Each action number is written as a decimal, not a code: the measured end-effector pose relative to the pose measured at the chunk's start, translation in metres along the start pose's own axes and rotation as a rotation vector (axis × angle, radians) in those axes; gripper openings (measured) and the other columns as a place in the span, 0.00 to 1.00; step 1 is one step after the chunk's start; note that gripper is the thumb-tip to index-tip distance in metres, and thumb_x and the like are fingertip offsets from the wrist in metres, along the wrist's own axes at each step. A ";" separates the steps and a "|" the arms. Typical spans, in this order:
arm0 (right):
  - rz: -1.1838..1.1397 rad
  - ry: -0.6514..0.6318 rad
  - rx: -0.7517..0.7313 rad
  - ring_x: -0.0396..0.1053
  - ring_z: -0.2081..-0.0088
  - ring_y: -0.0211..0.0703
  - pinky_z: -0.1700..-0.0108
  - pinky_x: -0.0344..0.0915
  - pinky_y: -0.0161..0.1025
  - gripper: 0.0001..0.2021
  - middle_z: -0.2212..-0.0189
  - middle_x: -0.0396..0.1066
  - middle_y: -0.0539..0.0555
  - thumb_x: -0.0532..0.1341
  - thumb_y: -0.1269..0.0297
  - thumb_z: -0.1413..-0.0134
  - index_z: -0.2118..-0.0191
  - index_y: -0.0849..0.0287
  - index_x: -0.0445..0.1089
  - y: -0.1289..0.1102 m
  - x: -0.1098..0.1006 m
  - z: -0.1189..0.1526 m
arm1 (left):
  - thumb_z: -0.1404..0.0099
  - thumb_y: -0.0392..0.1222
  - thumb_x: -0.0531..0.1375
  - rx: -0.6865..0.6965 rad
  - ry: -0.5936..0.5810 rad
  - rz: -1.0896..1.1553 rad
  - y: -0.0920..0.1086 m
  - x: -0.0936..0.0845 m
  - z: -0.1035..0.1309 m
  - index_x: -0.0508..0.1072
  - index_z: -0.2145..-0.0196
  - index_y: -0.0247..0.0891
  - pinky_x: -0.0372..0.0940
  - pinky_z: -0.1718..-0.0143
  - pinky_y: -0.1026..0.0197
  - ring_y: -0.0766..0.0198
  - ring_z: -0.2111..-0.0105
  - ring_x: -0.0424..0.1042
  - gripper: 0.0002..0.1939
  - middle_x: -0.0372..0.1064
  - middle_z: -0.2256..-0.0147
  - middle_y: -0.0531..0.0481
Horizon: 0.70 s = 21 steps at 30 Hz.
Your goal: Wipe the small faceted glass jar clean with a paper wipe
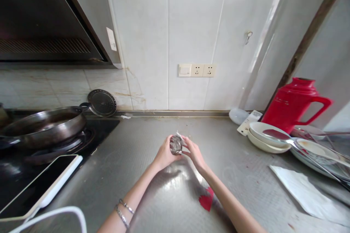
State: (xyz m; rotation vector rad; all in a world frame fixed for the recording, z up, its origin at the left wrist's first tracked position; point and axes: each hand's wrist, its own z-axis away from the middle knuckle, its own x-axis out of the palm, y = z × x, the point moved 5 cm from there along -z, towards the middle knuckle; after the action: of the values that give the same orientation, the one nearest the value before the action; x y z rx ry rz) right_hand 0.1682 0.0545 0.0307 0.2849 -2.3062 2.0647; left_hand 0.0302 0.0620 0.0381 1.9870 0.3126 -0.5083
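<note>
Left hand [165,155] and right hand [195,153] are clasping round object [176,145] over steel counter [120,160]. Pan [54,133] is sitting at nine o'clock, bowls [268,143] at three.

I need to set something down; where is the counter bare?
Bare counter lies between the stove and left hand, and between the right hand and stacked bowls. Crowded: the right end, around the red thermos, and the stove side, with pan and phone.

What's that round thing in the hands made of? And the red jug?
The round thing looks shiny, maybe foil or clear plastic: bright glints cross its greyish surface. The red jug seems smooth plastic: solid colour, soft highlights.
</note>
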 end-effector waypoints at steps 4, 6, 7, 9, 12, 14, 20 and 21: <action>0.329 0.033 -0.293 0.62 0.42 0.52 0.41 0.57 0.56 0.20 0.45 0.67 0.56 0.52 0.49 0.39 0.49 0.51 0.71 -0.017 -0.002 0.006 | 0.58 0.39 0.72 -0.009 0.004 0.060 0.000 0.000 -0.001 0.58 0.48 0.37 0.64 0.52 0.53 0.54 0.54 0.70 0.42 0.67 0.51 0.41; 0.485 0.033 -0.456 0.60 0.41 0.52 0.38 0.50 0.58 0.18 0.45 0.68 0.55 0.52 0.53 0.38 0.49 0.50 0.71 -0.025 -0.002 0.012 | 0.58 0.37 0.71 -0.008 -0.012 0.100 0.001 0.002 -0.001 0.58 0.48 0.38 0.65 0.54 0.55 0.56 0.57 0.70 0.41 0.68 0.53 0.43; 0.553 0.015 -0.534 0.58 0.40 0.52 0.37 0.50 0.58 0.17 0.45 0.67 0.55 0.52 0.55 0.37 0.48 0.51 0.71 -0.028 0.000 0.015 | 0.57 0.37 0.71 -0.006 -0.026 0.119 0.001 0.003 -0.001 0.59 0.48 0.38 0.65 0.55 0.55 0.57 0.58 0.70 0.40 0.69 0.54 0.44; 0.667 -0.041 -0.671 0.57 0.39 0.52 0.38 0.52 0.58 0.17 0.44 0.67 0.55 0.53 0.58 0.37 0.47 0.51 0.69 -0.033 0.003 0.021 | 0.56 0.38 0.70 0.014 -0.051 0.152 0.002 0.007 0.000 0.60 0.50 0.37 0.65 0.57 0.57 0.58 0.59 0.71 0.36 0.69 0.56 0.45; 0.779 -0.097 -0.780 0.58 0.39 0.52 0.39 0.55 0.58 0.18 0.44 0.66 0.55 0.53 0.61 0.38 0.43 0.50 0.65 -0.035 0.007 0.025 | 0.53 0.38 0.68 0.084 -0.072 0.180 0.005 0.012 0.003 0.61 0.52 0.37 0.65 0.56 0.57 0.58 0.57 0.70 0.32 0.68 0.55 0.45; 0.807 -0.073 -0.789 0.59 0.40 0.52 0.40 0.55 0.58 0.18 0.45 0.67 0.55 0.52 0.61 0.37 0.44 0.50 0.66 -0.035 0.006 0.025 | 0.53 0.36 0.68 0.103 -0.094 0.190 0.006 0.015 0.005 0.60 0.51 0.38 0.65 0.55 0.57 0.57 0.56 0.70 0.33 0.68 0.53 0.44; 0.773 0.051 -0.791 0.63 0.43 0.54 0.45 0.61 0.57 0.16 0.51 0.73 0.55 0.52 0.62 0.37 0.48 0.50 0.70 -0.040 -0.003 0.022 | 0.57 0.32 0.68 0.063 -0.063 0.173 -0.002 0.013 0.005 0.54 0.45 0.39 0.62 0.50 0.54 0.54 0.51 0.67 0.43 0.65 0.48 0.42; 0.772 0.060 -0.822 0.64 0.44 0.54 0.46 0.61 0.57 0.15 0.52 0.73 0.55 0.52 0.63 0.37 0.49 0.50 0.70 -0.041 -0.003 0.024 | 0.57 0.33 0.68 0.058 -0.055 0.168 -0.003 0.012 0.005 0.54 0.45 0.39 0.62 0.50 0.53 0.54 0.51 0.68 0.43 0.65 0.49 0.42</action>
State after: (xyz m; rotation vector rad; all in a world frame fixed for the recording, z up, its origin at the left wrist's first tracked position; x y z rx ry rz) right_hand 0.1804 0.0268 0.0681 -0.7757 -3.2512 0.9948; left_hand 0.0390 0.0590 0.0282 2.0306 0.0961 -0.4683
